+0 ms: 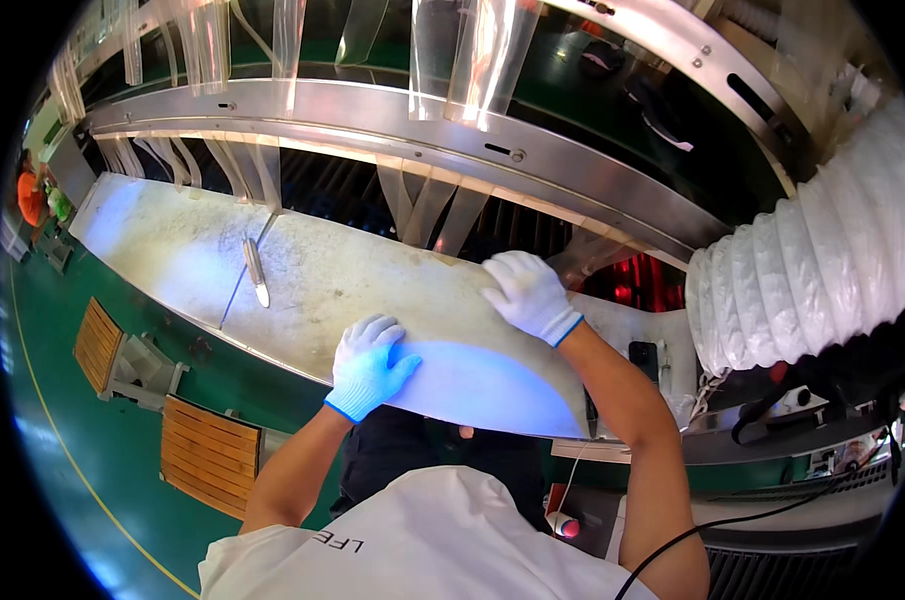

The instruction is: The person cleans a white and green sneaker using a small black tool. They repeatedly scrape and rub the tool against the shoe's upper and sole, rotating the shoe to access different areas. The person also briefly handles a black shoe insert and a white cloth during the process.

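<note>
My left hand [374,364], in a white knitted glove with a blue cuff, rests on the near part of the pale worktable [322,265]. Its fingers lie apart and nothing is in them. Farther right, my right hand [532,297], gloved the same way, is by the table's far edge with its fingers loosely spread; I see nothing held. To the left of both hands lies a slim metallic tool with a pale tip [256,272], across a dark seam in the tabletop.
Behind the table runs a metal-framed conveyor [372,110] with clear plastic strips hanging down. A thick white ribbed duct [812,260] fills the right side. A black phone-like object [643,355] lies beside my right forearm. Wooden-slat stools [207,453] stand at the left.
</note>
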`<state>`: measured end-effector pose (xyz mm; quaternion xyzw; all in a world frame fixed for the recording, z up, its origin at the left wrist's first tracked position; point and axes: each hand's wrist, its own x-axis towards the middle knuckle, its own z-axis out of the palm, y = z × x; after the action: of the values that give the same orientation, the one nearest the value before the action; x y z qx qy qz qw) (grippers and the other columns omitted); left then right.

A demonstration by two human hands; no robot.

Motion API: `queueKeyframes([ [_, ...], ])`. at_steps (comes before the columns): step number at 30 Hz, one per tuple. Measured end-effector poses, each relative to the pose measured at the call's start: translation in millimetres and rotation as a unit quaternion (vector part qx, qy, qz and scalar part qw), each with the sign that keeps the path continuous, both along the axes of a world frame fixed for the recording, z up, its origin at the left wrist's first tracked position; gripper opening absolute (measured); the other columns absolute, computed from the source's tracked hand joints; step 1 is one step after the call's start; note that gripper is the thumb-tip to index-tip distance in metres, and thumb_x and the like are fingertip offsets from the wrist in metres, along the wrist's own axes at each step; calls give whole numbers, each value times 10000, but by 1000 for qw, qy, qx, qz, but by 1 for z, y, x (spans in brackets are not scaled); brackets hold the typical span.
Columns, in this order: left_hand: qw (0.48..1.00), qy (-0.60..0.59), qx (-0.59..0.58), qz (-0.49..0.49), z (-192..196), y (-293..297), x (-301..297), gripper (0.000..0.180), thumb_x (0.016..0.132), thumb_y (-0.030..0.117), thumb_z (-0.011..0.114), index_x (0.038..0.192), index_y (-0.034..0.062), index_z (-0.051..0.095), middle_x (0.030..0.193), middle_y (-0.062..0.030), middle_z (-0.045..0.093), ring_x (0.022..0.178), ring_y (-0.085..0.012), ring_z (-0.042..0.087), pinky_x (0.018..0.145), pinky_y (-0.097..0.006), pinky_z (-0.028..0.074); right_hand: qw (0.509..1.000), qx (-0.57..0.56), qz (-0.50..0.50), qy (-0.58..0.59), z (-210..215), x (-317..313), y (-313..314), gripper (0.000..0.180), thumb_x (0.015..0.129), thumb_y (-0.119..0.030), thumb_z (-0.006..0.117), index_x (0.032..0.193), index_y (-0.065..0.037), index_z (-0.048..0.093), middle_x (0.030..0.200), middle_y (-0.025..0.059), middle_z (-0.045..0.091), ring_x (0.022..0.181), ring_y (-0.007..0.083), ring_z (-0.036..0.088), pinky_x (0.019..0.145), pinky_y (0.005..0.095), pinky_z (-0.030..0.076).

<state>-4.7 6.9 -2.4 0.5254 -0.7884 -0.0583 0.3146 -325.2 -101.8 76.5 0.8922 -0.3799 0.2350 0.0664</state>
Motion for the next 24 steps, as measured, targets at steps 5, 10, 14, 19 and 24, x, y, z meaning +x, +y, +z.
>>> queueKeyframes([
  [5, 1000, 6, 18, -2, -2, 2, 13, 422, 880, 426, 853, 1115, 84, 777, 1272, -156, 752, 1269, -397, 682, 1083, -526, 547, 908, 82, -402, 82, -52, -89, -70, 617, 1052, -462, 678, 1534, -78, 638, 1427, 247, 710, 1236, 436, 714, 1048, 550, 579],
  [10, 999, 37, 34, 1, -1, 2, 11, 381, 911, 395, 812, 1116, 80, 752, 1268, -136, 728, 1244, -369, 671, 1080, -514, 532, 840, 100, -476, 241, -129, -201, -151, 632, 1091, -399, 594, 1606, -37, 549, 1588, 226, 587, 1428, 403, 578, 1193, 548, 463],
  [14, 998, 61, 26, -4, -1, 0, 9, 378, 909, 369, 809, 1138, 76, 740, 1282, -134, 723, 1256, -363, 661, 1081, -504, 526, 802, 90, -455, 376, -151, -234, -191, 645, 1122, -349, 527, 1664, -3, 478, 1716, 209, 488, 1582, 376, 469, 1308, 547, 370],
  [19, 993, 37, 102, 43, 5, 13, 19, 439, 916, 328, 801, 1260, 69, 718, 1378, -166, 694, 1303, -373, 645, 1101, -512, 523, 893, 36, -385, 230, -99, -147, -136, 479, 1057, -319, 644, 1432, -27, 702, 1455, 214, 701, 1326, 390, 667, 1142, 520, 515],
  [24, 993, 38, -108, 4, 6, 13, 3, 654, 878, 291, 793, 1472, 65, 638, 1569, -236, 580, 1403, -437, 598, 1185, -567, 485, 945, 196, -146, -217, -44, -93, -7, 288, 1007, -204, 685, 1178, 13, 766, 1146, 162, 760, 1049, 357, 736, 944, 455, 597],
])
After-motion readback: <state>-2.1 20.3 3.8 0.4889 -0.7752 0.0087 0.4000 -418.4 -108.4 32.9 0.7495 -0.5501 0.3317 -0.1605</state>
